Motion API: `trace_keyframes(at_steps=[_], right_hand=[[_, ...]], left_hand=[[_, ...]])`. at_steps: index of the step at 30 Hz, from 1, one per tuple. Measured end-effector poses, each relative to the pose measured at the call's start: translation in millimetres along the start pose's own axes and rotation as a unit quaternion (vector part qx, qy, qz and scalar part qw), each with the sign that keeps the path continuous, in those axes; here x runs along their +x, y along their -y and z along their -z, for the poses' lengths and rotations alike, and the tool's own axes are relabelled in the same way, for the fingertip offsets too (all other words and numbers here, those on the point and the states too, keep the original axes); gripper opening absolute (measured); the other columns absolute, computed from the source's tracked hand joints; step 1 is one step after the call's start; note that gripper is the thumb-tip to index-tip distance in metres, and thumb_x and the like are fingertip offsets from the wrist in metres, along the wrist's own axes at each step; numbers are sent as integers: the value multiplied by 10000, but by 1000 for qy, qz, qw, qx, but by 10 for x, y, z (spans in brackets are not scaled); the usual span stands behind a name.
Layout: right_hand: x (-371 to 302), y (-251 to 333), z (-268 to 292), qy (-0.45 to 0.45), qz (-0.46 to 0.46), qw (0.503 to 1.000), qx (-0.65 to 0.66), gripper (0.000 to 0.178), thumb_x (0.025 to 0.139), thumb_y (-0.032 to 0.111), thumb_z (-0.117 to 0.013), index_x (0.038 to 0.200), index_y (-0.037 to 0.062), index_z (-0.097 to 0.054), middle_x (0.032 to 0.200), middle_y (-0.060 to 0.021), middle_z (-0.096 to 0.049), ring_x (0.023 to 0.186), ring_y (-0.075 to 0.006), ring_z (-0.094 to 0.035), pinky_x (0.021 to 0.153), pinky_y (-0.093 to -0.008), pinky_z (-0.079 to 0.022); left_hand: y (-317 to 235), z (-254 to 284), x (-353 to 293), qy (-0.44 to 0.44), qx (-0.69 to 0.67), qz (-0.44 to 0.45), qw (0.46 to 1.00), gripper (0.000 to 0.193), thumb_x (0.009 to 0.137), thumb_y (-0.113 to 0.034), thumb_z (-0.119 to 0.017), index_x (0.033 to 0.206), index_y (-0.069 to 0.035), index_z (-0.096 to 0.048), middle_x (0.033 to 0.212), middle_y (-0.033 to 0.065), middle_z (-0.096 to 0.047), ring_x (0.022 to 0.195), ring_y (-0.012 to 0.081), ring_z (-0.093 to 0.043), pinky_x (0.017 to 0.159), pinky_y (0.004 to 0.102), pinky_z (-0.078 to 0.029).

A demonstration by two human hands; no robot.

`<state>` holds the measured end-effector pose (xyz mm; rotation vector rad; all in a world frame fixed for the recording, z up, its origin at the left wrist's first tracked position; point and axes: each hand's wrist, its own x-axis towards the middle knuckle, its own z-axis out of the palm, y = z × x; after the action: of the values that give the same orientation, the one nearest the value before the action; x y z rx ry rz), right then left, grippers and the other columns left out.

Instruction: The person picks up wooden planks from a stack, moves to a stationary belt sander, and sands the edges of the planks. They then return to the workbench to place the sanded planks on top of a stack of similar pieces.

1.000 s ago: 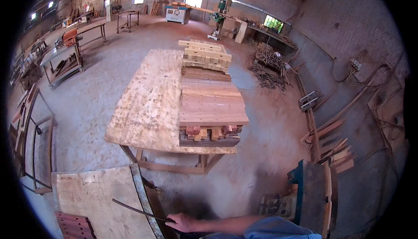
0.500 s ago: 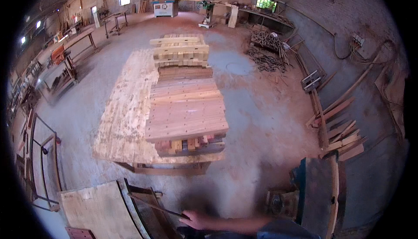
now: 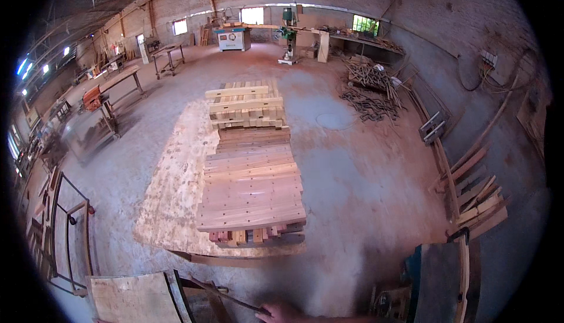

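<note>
At the bottom edge my right hand [image 3: 281, 312] is closed round the near end of a thin dark rod [image 3: 232, 299]; part of the hand is cut off. The rod slants away to the left, beside a pale wooden board [image 3: 135, 296] with a dark edge. Beyond it, a stack of reddish planks with drilled holes [image 3: 252, 199] lies on a low platform of pale boards [image 3: 170, 188]. Lighter slotted wooden pieces [image 3: 247, 104] are piled at the stack's far end. My left hand does not show.
To the right stand a dark flat-topped bench or machine [image 3: 437, 282] and leaning timber offcuts [image 3: 484, 205]. A metal frame cart [image 3: 73, 229] is at the left. Scrap wood [image 3: 373, 88], a green drill press [image 3: 288, 35] and a white machine [image 3: 233, 39] stand farther back.
The view has tilted upward, so the planks and platform sit lower in the picture. My right hand, still on the rod, is now nearer the bottom edge, and its forearm is mostly out of view.
</note>
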<state>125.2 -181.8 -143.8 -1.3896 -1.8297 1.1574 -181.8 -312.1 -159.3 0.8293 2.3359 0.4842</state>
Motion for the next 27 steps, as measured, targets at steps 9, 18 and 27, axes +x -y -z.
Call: trace_keyframes(at_steps=[9, 18, 27], right_hand=[[79, -651, -325, 18, -1, 999, 39, 354, 829, 365, -608, 815, 12, -622, 773, -233, -619, 734, -397, -615, 659, -470, -467], [104, -100, 212, 49, -31, 998, 32, 336, 819, 358, -620, 818, 22, -629, 769, -224, -622, 710, -380, -621, 627, -470, -470], [-23, -572, -3, -86, -18, 989, 123, 251, 827, 266, -613, 770, 22, -593, 699, -215, -592, 610, -330, -582, 587, -444, -452]], left_hand=[[647, -276, 199, -77, 31, -74, 994, 445, 912, -325, -503, 1211, 4, -512, 1224, 197, -542, 1053, 334, -548, 916, 414, -430], [-384, 31, -139, -59, -47, -93, 993, 410, 940, -289, -432, 1234, -21, -532, 964, 178, -638, 856, 289, -603, 807, 377, -474], [-1850, 400, -493, 1, -250, -223, 942, 340, 936, -181, -508, 1236, -30, -561, 748, 23, -571, 661, 98, -513, 602, 233, -425]])
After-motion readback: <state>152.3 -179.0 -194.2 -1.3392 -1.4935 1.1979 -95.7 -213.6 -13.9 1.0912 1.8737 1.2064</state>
